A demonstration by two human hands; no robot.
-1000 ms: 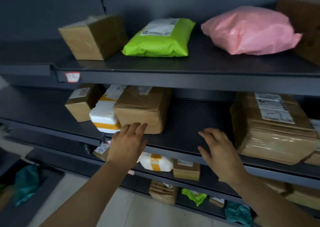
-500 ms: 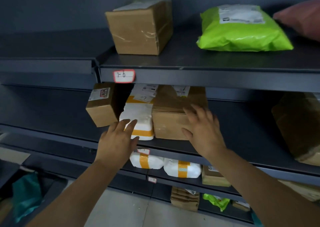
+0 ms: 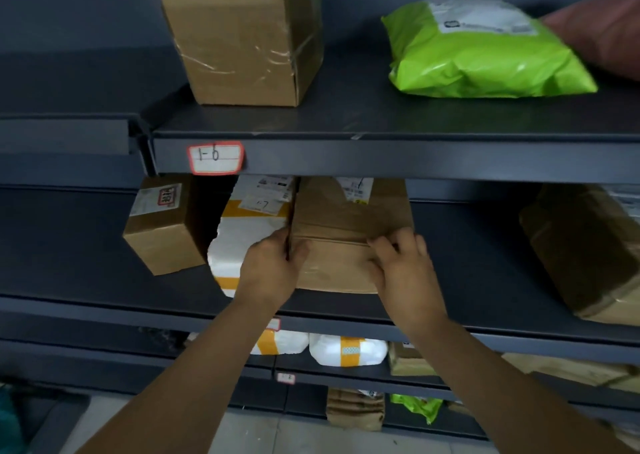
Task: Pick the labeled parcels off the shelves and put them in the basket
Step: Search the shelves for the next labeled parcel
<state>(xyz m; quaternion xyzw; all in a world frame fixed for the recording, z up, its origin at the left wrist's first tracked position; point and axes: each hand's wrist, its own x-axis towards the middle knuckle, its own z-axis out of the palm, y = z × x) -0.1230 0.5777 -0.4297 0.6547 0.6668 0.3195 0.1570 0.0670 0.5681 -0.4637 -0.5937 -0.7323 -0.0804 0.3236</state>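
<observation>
**Grabbing the brown box on the middle shelf**

Both hands are on the same parcel here. The left hand (image 3: pixel 272 268) grips the left front corner of the brown box (image 3: pixel 346 218). Its thumb lies across the front face and its fingers are tucked into the gap between the box and the white parcel (image 3: pixel 239 242) next to it. The right hand (image 3: pixel 405 270) is curled over the right front corner, knuckles up, fingertips hooked on the top edge. So neither hand is spread wide, both are closed round the box.

The box sits flat on the middle shelf (image 3: pixel 478 266), close to the front lip, with a white shipping label (image 3: pixel 355 189) at the back of its top. The white parcel touching its left side has yellow tape bands and its own label. Left of that is a small box (image 3: pixel 161 227), turned at an angle, with a red stamp on its sticker. Far right on the same shelf there's a big wrapped parcel (image 3: pixel 588 256), well apart from the hands.

Up top, a red-edged shelf tag (image 3: pixel 214 158) reads "1-6". The top shelf (image 3: pixel 346 121) above it carries a taped box (image 3: pixel 242 41), a green bag (image 3: pixel 485 59) and the edge of a pink bag (image 3: pixel 602 31).

Below the arms, the lower shelves hold two white bundles (image 3: pixel 348 349) with yellow tape, plus more brown and green packages that are too dark to read.
</observation>
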